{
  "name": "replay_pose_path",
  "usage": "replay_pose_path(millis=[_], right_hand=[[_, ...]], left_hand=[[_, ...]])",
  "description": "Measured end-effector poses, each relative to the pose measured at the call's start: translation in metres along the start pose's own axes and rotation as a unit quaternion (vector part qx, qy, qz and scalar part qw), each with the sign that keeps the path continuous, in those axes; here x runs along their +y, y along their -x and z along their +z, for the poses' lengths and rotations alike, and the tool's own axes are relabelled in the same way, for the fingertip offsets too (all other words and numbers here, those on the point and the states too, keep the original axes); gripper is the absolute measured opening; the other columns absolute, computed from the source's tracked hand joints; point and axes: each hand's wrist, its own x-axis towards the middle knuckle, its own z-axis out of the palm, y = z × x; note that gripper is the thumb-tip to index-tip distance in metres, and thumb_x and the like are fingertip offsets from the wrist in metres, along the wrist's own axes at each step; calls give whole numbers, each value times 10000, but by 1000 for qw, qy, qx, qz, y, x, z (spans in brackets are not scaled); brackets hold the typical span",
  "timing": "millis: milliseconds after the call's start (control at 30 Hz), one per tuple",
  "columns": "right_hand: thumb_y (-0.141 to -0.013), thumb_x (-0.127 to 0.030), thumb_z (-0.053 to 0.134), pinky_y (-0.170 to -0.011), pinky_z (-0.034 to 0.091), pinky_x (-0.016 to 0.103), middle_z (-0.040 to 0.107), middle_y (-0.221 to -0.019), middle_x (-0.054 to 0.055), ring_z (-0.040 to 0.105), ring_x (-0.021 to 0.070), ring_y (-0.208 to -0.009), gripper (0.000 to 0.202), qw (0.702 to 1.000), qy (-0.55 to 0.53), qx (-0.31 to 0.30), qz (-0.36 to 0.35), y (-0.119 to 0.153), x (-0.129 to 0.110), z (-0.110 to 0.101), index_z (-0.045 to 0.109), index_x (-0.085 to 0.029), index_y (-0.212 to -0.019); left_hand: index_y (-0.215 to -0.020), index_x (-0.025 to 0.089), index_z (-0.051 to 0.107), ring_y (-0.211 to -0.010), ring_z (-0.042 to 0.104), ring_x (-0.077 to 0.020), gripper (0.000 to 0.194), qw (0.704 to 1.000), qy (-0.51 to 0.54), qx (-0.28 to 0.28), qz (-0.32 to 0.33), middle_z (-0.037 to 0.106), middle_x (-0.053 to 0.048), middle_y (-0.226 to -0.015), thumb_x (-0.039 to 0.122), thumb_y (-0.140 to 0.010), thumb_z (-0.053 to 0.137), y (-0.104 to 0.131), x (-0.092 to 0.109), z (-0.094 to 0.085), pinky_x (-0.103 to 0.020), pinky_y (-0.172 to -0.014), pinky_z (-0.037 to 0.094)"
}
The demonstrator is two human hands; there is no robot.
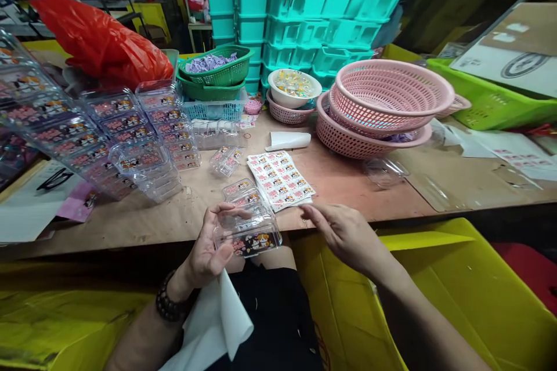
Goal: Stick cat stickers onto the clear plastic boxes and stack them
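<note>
Box, clear and glossy, sits in the left hand, its thumb on the near side and its fingers bent narrowly over the top. The right hand has thumb and fingertips drawn close together near the sheets; whether they pinch or touch anything I cannot tell. Box's long axis runs roughly left to right, away from the left fingers toward the right ones, with its dark cartoon sticker facing the wearer. Its plastic is thin and rigid, with rounded corners. Flat, rectangular paper sheets lie beyond the fingers; smooth, folded white paper hangs below the left thumb.
</note>
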Motion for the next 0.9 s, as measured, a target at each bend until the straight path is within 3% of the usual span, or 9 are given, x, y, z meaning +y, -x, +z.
replay_pose_path(millis=[100, 167, 233, 333, 433, 567, 700, 833, 900], right_hand=[[-980, -449, 503, -592, 558, 324, 751, -758, 51, 660, 175, -559, 348, 993, -77, 48, 76, 2, 8, 4, 751, -205, -971], [-919, -495, 613, -456, 444, 261, 612, -544, -11, 508, 117, -423, 368, 986, -118, 81, 85, 3, 5, 8, 700, -201, -717], [-875, -506, 674, -418, 355, 242, 439, -445, -47, 389, 86, -399, 478, 977, -131, 142, 96, 2, -2, 11, 551, -201, -527], [-903, -469, 646, -524, 454, 252, 557, -604, -10, 516, 120, -543, 345, 966, -184, 158, 85, -4, -13, 13, 632, -198, -691], [-932, -411, 615, -733, 554, 313, 672, -943, 61, 639, 170, -796, 253, 965, -250, 68, 35, -9, -19, 14, 698, -219, -1075], [-964, -358, 576, -879, 561, 373, 649, -1129, 83, 656, 183, -943, 334, 965, -262, -3, -5, -8, -25, 15, 646, -272, -1279], [-921, -395, 645, -993, 516, 432, 647, -1227, 87, 631, 230, -1107, 400, 969, -248, -6, 14, -8, -28, 18, 629, -290, -1307], [-941, -428, 589, -853, 568, 390, 703, -1035, 66, 678, 211, -933, 290, 950, -295, -29, 98, -14, -22, 26, 702, -243, -1133], [-968, -389, 534, -884, 556, 408, 711, -1000, 64, 677, 218, -948, 256, 951, -293, 17, 101, -17, -20, 29, 717, -237, -1064]], left_hand=[[-1247, 226, 473, -1052, 639, -234, 561, 998, 13, 35, -57, 641, -112, -1168, 503, -820, 710, 2, -1, 0, -376, -918, 525], [-1222, 230, 487, -771, 628, -133, 564, 994, 28, 48, -93, 639, -89, -1128, 530, -802, 714, 2, -2, 0, -245, -664, 513], [-1196, 232, 497, -514, 431, -26, 562, 990, 36, 56, -125, 627, -60, -1077, 556, -790, 712, 2, -2, 0, -169, -448, 314], [-1178, 224, 505, -450, 218, 15, 573, 985, 31, 65, -159, 607, -22, -981, 595, -787, 699, 1, 1, 1, -178, -430, 124], [-1181, 222, 504, -455, 205, 2, 597, 982, 26, 66, -173, 577, 17, -847, 623, -780, 691, 1, 3, 1, -188, -446, 112], [-1187, 231, 494, -453, 219, -22, 604, 979, 19, 69, -189, 571, 28, -788, 640, -780, 675, 1, 3, 1, -199, -429, 136], [-1202, 234, 479, -449, 223, -26, 620, 977, 17, 66, -201, 594, 22, -804, 657, -786, 659, 1, 2, 0, -200, -423, 146], [-1231, 222, 473, -430, 232, -45, 643, 976, 6, 66, -209, 446, 84, -618, 669, -802, 643, 3, 2, -1, -200, -409, 139], [-1249, 211, 471, -414, 240, -54, 658, 973, -3, 71, -221, 396, 99, -566, 684, -816, 618, 3, 3, -1, -204, -399, 134]])
